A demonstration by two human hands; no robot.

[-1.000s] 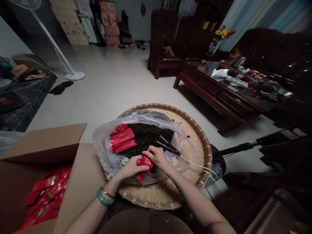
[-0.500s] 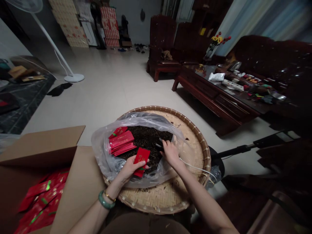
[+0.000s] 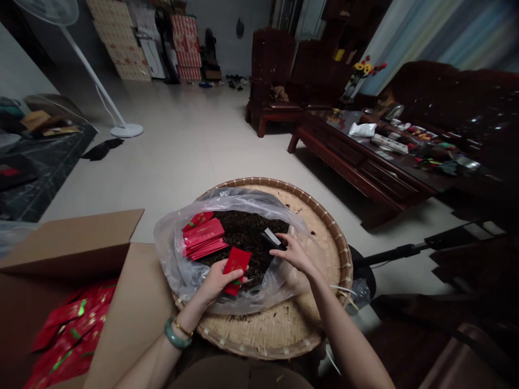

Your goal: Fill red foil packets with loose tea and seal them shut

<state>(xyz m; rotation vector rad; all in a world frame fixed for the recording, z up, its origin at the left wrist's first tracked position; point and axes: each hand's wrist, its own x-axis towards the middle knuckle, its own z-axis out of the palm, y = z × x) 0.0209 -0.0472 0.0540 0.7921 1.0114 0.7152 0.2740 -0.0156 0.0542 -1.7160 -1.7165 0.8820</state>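
My left hand (image 3: 217,281) is closed on a red packet (image 3: 237,261) with gold print, held over the near side of a clear plastic bag (image 3: 168,246). Dark loose tea leaves (image 3: 247,222) fill the open bag. A stack of red packets (image 3: 205,237) lies on the leaves at the left. My right hand (image 3: 294,251) grips a small flat dark object with a pale silver face (image 3: 272,237) between thumb and fingers, above the leaves on the right. Its exact kind is unclear. The bag rests on a round woven bamboo tray (image 3: 279,335).
At the left, an open cardboard box (image 3: 133,297) holds many red packets (image 3: 75,324). A white cable (image 3: 343,289) crosses the tray's right rim. Further off stand a dark wooden coffee table (image 3: 357,162) with clutter and a white standing fan (image 3: 126,130).
My right hand has turned and shifted slightly right, and the dark object's pale face now shows more. The left hand holds the red packet nearly still. The view has shifted slightly.
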